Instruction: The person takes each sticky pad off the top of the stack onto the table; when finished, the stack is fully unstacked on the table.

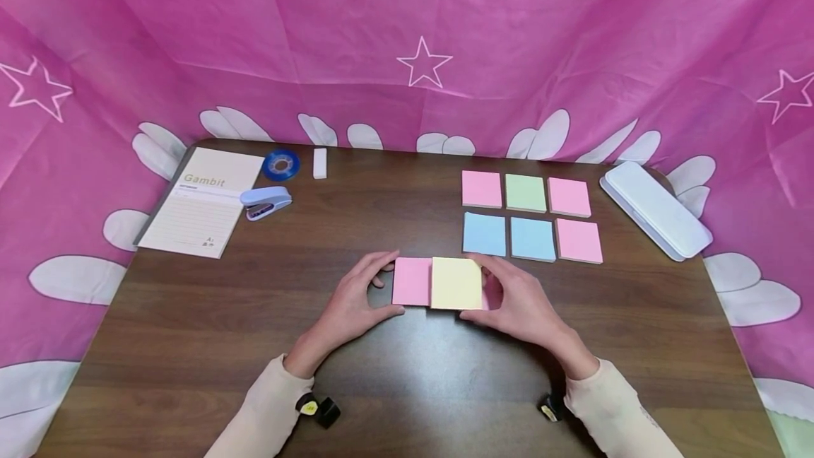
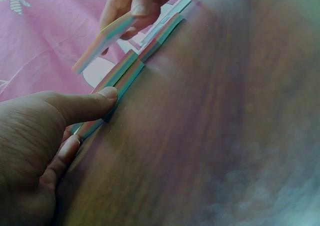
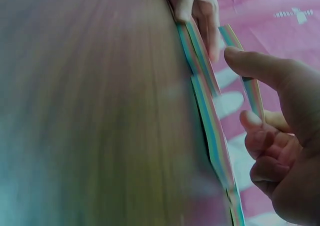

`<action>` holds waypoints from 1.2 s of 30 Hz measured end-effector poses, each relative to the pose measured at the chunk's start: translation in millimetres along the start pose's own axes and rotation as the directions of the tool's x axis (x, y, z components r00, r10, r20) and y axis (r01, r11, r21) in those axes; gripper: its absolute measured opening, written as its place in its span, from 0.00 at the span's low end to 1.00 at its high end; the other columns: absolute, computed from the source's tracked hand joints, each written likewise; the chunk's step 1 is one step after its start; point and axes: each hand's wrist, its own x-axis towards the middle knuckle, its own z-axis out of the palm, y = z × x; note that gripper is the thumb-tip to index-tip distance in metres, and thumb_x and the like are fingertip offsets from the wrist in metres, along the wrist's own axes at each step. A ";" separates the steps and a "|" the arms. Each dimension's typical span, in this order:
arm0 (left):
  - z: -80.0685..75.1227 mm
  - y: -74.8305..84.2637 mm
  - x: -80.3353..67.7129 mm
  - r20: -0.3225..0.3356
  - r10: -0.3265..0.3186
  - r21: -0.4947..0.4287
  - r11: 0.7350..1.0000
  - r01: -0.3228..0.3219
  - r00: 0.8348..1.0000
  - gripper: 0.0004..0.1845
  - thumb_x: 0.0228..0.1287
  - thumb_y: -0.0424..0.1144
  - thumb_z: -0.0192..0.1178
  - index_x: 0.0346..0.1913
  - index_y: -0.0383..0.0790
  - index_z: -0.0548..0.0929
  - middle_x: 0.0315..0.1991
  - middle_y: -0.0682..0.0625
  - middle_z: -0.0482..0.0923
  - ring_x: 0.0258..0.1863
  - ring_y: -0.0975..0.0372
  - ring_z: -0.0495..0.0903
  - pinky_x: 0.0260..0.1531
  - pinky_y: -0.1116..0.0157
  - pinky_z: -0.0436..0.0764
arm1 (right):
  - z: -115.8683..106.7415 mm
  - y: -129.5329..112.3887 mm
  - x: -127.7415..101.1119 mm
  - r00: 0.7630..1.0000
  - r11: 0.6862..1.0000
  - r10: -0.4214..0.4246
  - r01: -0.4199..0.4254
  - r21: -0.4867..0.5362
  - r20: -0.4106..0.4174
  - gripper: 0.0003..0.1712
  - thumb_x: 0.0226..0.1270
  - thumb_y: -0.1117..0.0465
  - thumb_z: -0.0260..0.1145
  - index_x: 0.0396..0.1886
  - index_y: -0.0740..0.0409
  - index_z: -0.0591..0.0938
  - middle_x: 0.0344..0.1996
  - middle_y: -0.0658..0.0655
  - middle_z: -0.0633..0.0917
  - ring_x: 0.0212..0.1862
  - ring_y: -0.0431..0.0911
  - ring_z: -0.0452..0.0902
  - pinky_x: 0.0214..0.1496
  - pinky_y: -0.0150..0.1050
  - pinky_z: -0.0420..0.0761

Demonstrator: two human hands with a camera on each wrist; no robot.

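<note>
Thumb and fingers of my left hand (image 1: 357, 295) grip a pink-topped sticky note pad (image 1: 411, 281) by its front and back edges. In the left wrist view this pad (image 2: 120, 71) shows as two layers at the table. My right hand (image 1: 524, 302) pinches a yellow-topped sticky note pad (image 1: 456, 283). The right wrist view shows that raised pad (image 3: 254, 96), tilted, with banded colours along its side. Below it another sticky note pad (image 3: 212, 126) lies beside the left one; from above, only a pink strip of it shows past the yellow top.
Two rows of sticky note pads (image 1: 533, 237) lie at the back right, pink, green and blue on top. Right of them is a white case (image 1: 655, 210). A notebook (image 1: 200, 203), stapler (image 1: 266, 201), blue tape roll (image 1: 281, 165) and white eraser (image 1: 320, 163) lie back left.
</note>
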 end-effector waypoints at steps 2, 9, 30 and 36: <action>-0.2 0.2 -0.1 0.003 -0.006 0.003 1.000 0.006 1.000 0.52 0.56 0.35 0.88 0.83 0.43 0.73 0.73 0.47 0.77 0.51 0.59 0.80 0.54 0.54 0.83 | -5.8 8.0 -5.3 1.000 1.000 0.005 -0.005 0.010 -0.004 0.53 0.52 0.48 0.93 0.77 0.54 0.79 0.41 0.49 0.82 0.39 0.42 0.74 0.39 0.39 0.76; 0.2 -0.3 -0.7 0.013 -0.013 -0.005 1.000 0.013 1.000 0.51 0.56 0.36 0.88 0.83 0.44 0.73 0.74 0.48 0.76 0.53 0.58 0.80 0.55 0.54 0.83 | -26.0 33.3 -27.1 0.999 0.998 0.052 -0.052 0.031 -0.010 0.54 0.50 0.53 0.94 0.77 0.53 0.78 0.40 0.50 0.79 0.37 0.42 0.72 0.34 0.35 0.74; 1.2 -1.8 0.2 0.001 0.000 -0.004 1.000 0.000 1.000 0.52 0.55 0.36 0.88 0.83 0.44 0.73 0.73 0.48 0.77 0.52 0.58 0.81 0.54 0.55 0.84 | -62.4 75.7 -66.6 0.992 0.990 0.121 -0.124 -0.066 -0.043 0.53 0.49 0.57 0.94 0.75 0.55 0.79 0.39 0.50 0.77 0.32 0.38 0.69 0.31 0.34 0.69; 0.3 -1.6 -0.5 0.002 -0.009 -0.004 1.000 0.009 1.000 0.52 0.55 0.35 0.88 0.83 0.44 0.73 0.73 0.47 0.76 0.53 0.58 0.81 0.55 0.55 0.83 | -61.0 79.4 -66.2 0.993 0.989 0.116 -0.117 -0.087 -0.017 0.55 0.49 0.59 0.94 0.76 0.57 0.77 0.41 0.51 0.77 0.34 0.39 0.69 0.32 0.35 0.69</action>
